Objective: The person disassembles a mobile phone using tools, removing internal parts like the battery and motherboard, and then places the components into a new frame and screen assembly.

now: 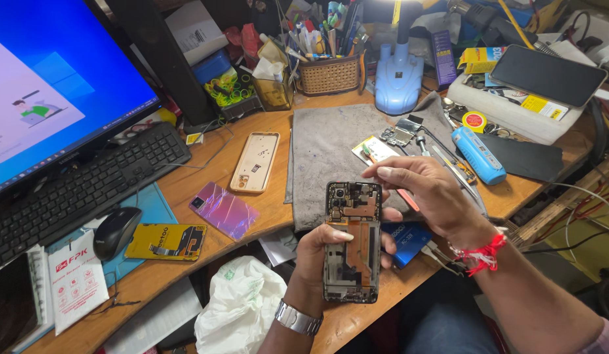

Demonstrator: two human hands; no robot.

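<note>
Opened phone [352,242] sits in left hand's [317,252] closed grip — right hand [426,193] apparently pinches its top edge.

one opened phone [352,242] — two hands [317,252], one mouse [116,231]

open mat: the grey cloth [331,147] lies bare at its left and centre; room to pass there
right of mat: blue cylinder [479,155] and small tools crowd it
back edge: wicker basket [329,74] and blue lamp base [399,78] block it
left: keyboard [81,187], mouse [116,231]
</note>
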